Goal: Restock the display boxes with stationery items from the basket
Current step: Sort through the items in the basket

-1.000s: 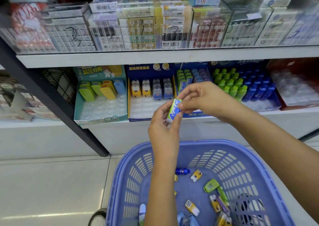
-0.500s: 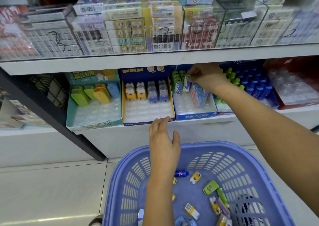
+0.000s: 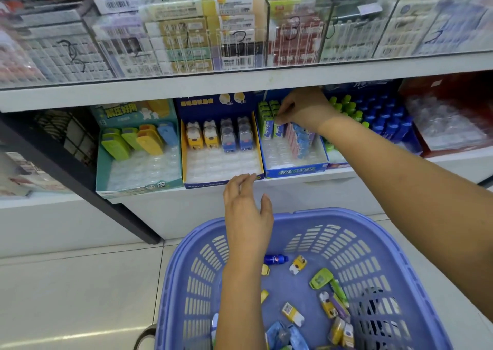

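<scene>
A purple plastic basket (image 3: 333, 213) sits low in front of me, holding several loose small stationery items, among them a blue bottle (image 3: 276, 259) and a green piece (image 3: 321, 279). On the lower shelf, my right hand (image 3: 304, 109) reaches into the blue display box (image 3: 296, 172) and pinches the top of a green-and-blue pack (image 3: 278, 132) standing beside other green packs. My left hand (image 3: 246, 210) hovers over the basket's far rim with relaxed, straight fingers, holding nothing, just in front of the middle display box (image 3: 221, 181) of yellow and blue car-shaped items.
A teal display box (image 3: 138, 189) with green, yellow and blue items stands at the left. Green and blue bottles (image 3: 384, 120) and a red box (image 3: 450, 125) fill the right. The upper shelf edge (image 3: 240, 82) overhangs the boxes. A black post (image 3: 80, 178) slants down at the left.
My right hand took the green-and-blue pack from both hands up into the blue display box and stood it among the green packs. My left hand let go and dropped toward the basket rim.
</scene>
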A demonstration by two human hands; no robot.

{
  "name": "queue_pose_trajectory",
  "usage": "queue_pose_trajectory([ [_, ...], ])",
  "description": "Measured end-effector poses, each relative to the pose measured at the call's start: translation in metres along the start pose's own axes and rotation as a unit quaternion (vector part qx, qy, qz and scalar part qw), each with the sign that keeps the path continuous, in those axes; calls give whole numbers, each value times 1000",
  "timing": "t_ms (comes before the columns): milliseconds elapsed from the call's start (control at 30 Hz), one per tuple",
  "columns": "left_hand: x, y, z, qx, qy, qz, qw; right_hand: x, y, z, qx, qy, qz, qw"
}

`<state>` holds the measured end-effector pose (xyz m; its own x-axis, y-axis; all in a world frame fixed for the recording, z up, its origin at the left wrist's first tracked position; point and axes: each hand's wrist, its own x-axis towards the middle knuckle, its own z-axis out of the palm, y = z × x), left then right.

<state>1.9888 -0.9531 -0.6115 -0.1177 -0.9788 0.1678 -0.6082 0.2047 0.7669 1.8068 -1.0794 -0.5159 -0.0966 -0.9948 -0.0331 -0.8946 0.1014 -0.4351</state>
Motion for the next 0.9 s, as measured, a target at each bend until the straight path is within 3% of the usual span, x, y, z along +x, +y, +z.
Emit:
queue_pose_trajectory([
  [133, -2, -2, -5, -6, -19, 19, 1000, -7, -17, -3, -109, -19, 14, 994],
  [267, -17, -11, -6, -71, 7, 20, 997, -74, -17, 2, -24, -5, -20, 999],
  [367, -32, -32, 11, -61, -52, -22, 997, -135, -1, 39, -27, -197, -23, 980],
  [433, -42, -53, 28, -8, -164, -84, 983, -165, 16, 83, -56, -338, 16, 939],
  [500, -55, -81, 42, 52, -271, -146, 950, -187, 34, 131, -95, -397, 53, 911],
  [667, -100, -140, 65, 107, -387, -202, 893, -226, 85, 217, -172, -453, 162, 859],
  [800, -120, -164, 84, 158, -419, -201, 871, -241, 116, 238, -118, -374, 231, 890],
  [900, -125, -171, 93, 154, -385, -198, 888, -248, 110, 259, -120, -352, 250, 894],
])
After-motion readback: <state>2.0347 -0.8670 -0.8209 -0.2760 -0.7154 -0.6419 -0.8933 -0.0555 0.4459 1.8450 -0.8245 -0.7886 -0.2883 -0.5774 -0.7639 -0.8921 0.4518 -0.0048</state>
